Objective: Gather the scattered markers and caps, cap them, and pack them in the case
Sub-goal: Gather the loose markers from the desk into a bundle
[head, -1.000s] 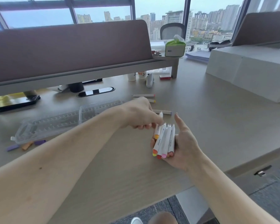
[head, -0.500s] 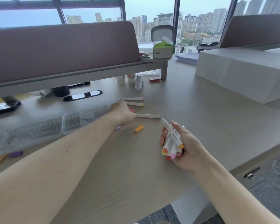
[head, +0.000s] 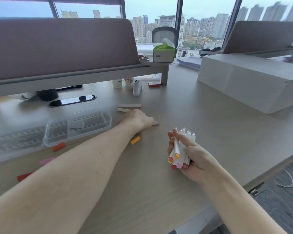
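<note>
Lilac-ended white marker [head: 156,122]: lies crosswise on your worktop [head: 184,107], end toward your right hand [head: 195,157], under your left hand [head: 137,120]; whether that hand has closed on it, cannot tell. Right hand clasps a bundle of white markers [head: 177,147].

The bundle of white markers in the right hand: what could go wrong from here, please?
The right hand grips the bundle of white markers with one lying on top of the others; adding another might let one slip out. The small orange cap lies on the pale wooden desk close beside the left forearm; drawing that arm back could knock it away.
</note>
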A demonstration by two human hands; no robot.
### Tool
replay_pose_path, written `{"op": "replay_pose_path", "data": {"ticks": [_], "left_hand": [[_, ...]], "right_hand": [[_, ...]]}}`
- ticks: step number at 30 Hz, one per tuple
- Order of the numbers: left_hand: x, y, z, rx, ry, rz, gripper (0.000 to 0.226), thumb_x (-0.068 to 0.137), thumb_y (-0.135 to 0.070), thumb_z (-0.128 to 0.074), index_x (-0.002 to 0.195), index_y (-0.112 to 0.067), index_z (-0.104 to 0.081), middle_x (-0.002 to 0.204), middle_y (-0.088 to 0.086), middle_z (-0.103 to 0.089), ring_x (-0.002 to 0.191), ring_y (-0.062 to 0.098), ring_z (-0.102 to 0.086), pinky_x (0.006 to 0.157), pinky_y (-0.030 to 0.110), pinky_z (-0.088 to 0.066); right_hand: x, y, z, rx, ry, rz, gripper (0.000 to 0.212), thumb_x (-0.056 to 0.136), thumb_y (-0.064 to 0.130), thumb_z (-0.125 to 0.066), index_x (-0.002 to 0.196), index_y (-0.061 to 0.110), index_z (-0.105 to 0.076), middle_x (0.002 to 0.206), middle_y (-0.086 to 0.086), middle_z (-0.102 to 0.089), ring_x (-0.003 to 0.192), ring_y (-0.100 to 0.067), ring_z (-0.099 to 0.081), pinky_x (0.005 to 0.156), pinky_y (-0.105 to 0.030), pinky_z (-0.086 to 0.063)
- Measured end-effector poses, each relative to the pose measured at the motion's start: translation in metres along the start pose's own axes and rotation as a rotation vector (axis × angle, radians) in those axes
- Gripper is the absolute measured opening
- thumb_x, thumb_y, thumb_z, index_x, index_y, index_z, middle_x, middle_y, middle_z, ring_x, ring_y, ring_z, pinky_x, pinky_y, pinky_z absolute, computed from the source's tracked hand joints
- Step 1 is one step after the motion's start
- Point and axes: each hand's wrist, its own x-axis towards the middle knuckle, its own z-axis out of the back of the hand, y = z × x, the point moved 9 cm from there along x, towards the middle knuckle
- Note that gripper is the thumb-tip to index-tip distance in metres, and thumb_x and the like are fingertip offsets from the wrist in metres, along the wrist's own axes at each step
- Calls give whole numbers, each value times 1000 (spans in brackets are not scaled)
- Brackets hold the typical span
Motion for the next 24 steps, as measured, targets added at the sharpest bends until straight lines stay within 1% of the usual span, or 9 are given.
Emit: {"op": "replay_pose_path", "data": {"ticks": [3, 6, 8, 10, 11, 14, 19, 21, 24], "left_hand": [[8, -2, 0, 56, -73, -2, 65, 87, -74, -44, 99, -15, -71, 101, 7, -76, 95, 29, -69, 81, 34, -54], [13, -5, 0, 154, -86, -5, 63, 95, -68, -44, 105, -13, -73, 102, 7, -76, 96, 29, -69, 72, 34, -48], [12, -6, 1, 166, -63, 9, 46, 96, -56, -51, 96, -15, -72, 80, 4, -75, 77, 22, -70, 61, 28, -44], [8, -5, 1, 115, -13, 27, 30, 93, -40, -54, 86, -15, -69, 55, 1, -68, 53, 18, -64, 57, 22, -46], [7, -3, 0, 89, 16, 37, 25, 90, -35, -55, 85, -14, -68, 53, 1, -67, 46, 18, -61, 58, 21, -48], [0, -4, 1, 61, 79, 14, 20, 83, -29, -57, 81, -14, -70, 55, 2, -66, 44, 19, -56, 56, 21, -46], [-19, -8, -8, 72, 207, -41, 47, 81, -16, -50, 39, -18, -70, 50, -2, -65, 52, 18, -52, 51, 21, -40], [-26, -15, -6, 85, 206, -95, 43, 83, -20, -55, 44, -14, -70, 53, -2, -66, 49, 16, -53, 48, 20, -38], [-41, -38, 10, -35, 185, -245, 28, 86, -29, -62, 68, -11, -73, 53, -4, -66, 51, 16, -52, 52, 22, -40]], "right_hand": [[1, 2, -1, -7, 5, 11, 19, 76, 29, -78, 85, 14, -70, 68, 1, -65, 48, -13, -61, 40, -24, -46], [1, 4, 0, -13, 2, 28, 19, 76, 28, -77, 73, 13, -65, 63, -3, -60, 43, -17, -57, 38, -25, -45], [1, 3, 2, 4, -13, 35, 21, 78, 25, -77, 66, 13, -64, 61, -4, -56, 43, -18, -54, 38, -26, -44], [0, 4, 6, 43, -47, 40, 16, 86, 17, -74, 75, 13, -64, 61, -4, -55, 45, -17, -54, 38, -24, -43], [1, 4, 8, 53, -70, 42, 13, 89, 14, -72, 80, 14, -62, 62, -3, -56, 47, -16, -56, 39, -23, -41], [2, 5, 14, 46, -122, 33, 17, 91, 14, -72, 79, 14, -61, 64, -3, -58, 53, -17, -58, 41, -24, -42], [3, 2, 16, 190, -112, -16, 18, 91, 21, -74, 89, 11, -60, 68, -3, -61, 61, -18, -61, 50, -27, -53], [3, 2, 17, 260, -117, -18, 22, 92, 24, -75, 93, 9, -60, 70, -3, -61, 65, -17, -60, 56, -30, -55], [-1, 4, 15, 298, -125, -42, 38, 89, 39, -76, 96, 6, -60, 72, -5, -62, 67, -20, -61, 66, -34, -54]]}}
